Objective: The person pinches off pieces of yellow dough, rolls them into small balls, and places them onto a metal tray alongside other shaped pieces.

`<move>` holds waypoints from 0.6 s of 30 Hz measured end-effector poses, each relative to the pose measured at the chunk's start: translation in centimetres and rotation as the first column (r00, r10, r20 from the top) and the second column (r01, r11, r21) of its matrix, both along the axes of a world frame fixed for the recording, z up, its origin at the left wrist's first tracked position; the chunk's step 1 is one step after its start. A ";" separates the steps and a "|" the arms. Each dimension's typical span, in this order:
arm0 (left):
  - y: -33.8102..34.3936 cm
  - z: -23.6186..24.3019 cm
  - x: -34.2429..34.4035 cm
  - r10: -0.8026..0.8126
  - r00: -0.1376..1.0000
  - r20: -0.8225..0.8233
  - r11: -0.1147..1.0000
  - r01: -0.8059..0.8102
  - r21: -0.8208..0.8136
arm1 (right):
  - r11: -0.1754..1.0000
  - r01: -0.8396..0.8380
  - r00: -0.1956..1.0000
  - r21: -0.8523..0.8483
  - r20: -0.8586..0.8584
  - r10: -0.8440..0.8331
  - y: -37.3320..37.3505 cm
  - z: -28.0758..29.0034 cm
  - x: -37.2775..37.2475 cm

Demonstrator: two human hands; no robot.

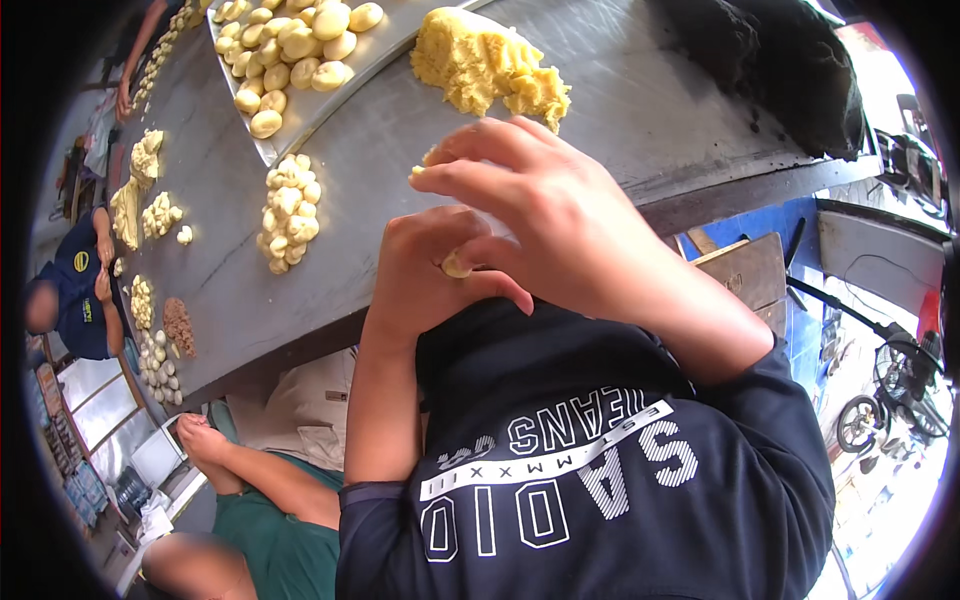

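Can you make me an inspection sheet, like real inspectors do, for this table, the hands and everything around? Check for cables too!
Surface: smooth grey metal-looking tabletop, carrying several separate piles.
Job's things: small pale-yellow dough lump where the hands meet; heaped small pale dough pieces; round pale dough balls on a flat metal tray; rough yellow doughy mound.
Clutter: crumpled black sheet-like material at the table's far right.
Hands: left hand curled around the lump; right hand above it, fingers loosely spread.
Cables: one thin dark cable-like line at right, too small to confirm.
Surroundings: person in green; person in dark blue; black two-wheeler.
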State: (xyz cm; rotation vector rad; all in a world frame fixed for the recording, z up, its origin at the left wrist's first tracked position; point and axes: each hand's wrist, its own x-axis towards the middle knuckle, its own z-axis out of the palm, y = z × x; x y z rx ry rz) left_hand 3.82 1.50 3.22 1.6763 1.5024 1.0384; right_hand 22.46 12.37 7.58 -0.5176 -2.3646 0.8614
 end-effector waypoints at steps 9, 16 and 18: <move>0.4 -2.3 -2.3 -0.084 0.881 0.465 0.996 0.089 0.012 | 0.960 0.190 0.978 0.203 0.050 -0.204 4.3 -0.9 2.1; 0.4 -1.8 -2.3 0.144 0.747 0.650 0.989 -0.077 -0.130 | 0.954 0.223 0.935 0.201 0.231 -0.268 5.0 -2.4 4.8; 0.5 -2.0 -2.4 0.098 0.738 0.667 0.995 -0.062 -0.077 | 0.969 0.240 0.933 0.049 0.266 -0.245 4.2 -2.4 4.8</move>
